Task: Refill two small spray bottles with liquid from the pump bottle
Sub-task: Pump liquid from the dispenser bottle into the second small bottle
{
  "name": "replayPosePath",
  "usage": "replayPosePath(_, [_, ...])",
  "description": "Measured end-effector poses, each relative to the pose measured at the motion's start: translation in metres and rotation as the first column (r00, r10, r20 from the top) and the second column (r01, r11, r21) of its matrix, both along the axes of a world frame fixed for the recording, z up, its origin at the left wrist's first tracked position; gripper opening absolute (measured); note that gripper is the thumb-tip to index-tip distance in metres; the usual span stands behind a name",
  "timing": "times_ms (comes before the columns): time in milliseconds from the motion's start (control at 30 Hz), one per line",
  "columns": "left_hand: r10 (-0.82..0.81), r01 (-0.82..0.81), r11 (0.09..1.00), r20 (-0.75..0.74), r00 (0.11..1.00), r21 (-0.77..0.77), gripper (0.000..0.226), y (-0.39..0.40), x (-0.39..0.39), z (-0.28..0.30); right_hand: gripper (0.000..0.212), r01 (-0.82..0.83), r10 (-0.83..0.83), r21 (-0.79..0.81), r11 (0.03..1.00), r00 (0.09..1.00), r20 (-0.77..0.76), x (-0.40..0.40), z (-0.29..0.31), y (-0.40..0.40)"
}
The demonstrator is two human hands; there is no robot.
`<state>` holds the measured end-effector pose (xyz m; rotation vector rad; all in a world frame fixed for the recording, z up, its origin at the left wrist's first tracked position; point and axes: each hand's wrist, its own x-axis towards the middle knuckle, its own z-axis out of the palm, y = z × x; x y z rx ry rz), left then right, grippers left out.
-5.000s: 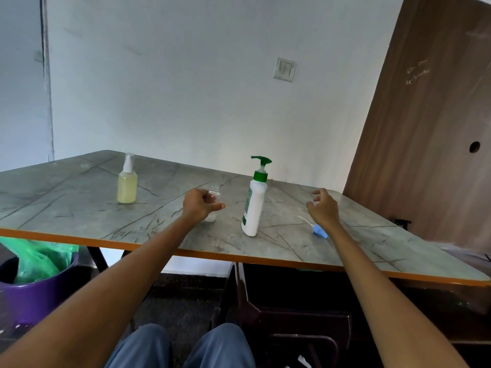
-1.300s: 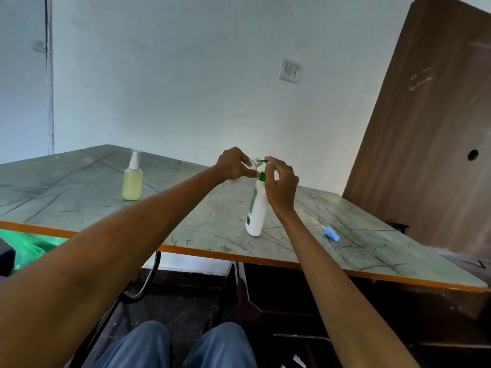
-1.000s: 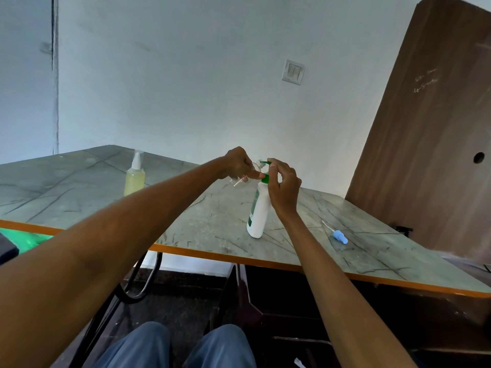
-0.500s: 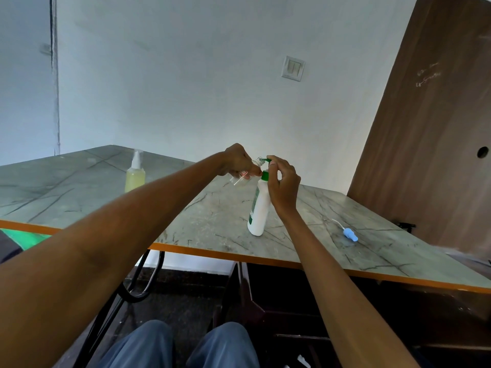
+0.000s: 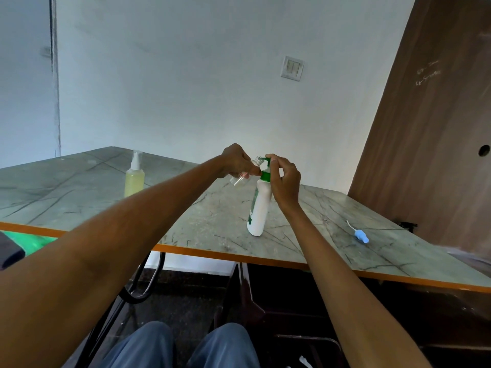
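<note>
A small clear spray bottle (image 5: 240, 176), uncapped and apparently empty, is gripped tilted in the left hand (image 5: 237, 162), its mouth held against the green nozzle of the white pump bottle (image 5: 259, 205). The right hand (image 5: 285, 180) is curled over the pump head, with the pump bottle standing on the counter (image 5: 212, 216). Liquid could be spilled if the narrow mouth is misaligned, or the tall bottle tipped by pressing.

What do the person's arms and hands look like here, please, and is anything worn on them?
Both forearms are bare as far as the frame shows, with no sleeve in view. The left hand and the right hand have no glove, and no watch, ring or bracelet shows. Lower down, the legs are in blue trousers.
</note>
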<state>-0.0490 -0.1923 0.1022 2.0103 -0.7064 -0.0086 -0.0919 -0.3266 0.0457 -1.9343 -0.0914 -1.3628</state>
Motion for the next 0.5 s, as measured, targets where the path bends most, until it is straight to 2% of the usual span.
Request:
replayPosePath(167, [0.008,-0.008,1.000,0.009,1.000,-0.004,0.041,0.001,0.000,0.001,0.037,-0.073,0.073,0.032,0.997,0.997,-0.010,-0.002,0.007,0.002])
replayPosePath(267, [0.007,-0.007,1.000,0.013,1.000,0.006,0.039,0.001,0.000,0.000,0.037,-0.021,0.021,0.001,1.000,1.000,-0.012,-0.012,0.016,-0.010])
replayPosePath(400, [0.003,-0.004,1.000,0.011,1.000,0.027,0.035,0.001,0.000,-0.002,0.041,0.235,-0.234,0.001,0.972,0.970,-0.070,-0.038,-0.001,-0.070])
replayPosePath(467, [0.000,0.000,0.999,0.005,1.000,0.035,0.036,0.001,0.001,-0.003,0.043,0.457,-0.459,-0.065,0.887,0.856,-0.237,-0.054,-0.018,-0.111])
replayPosePath(500, [-0.004,0.004,0.999,0.000,1.000,0.033,0.037,0.000,0.001,-0.003,0.040,0.562,-0.570,-0.137,0.816,0.742,-0.353,-0.062,-0.026,-0.131])
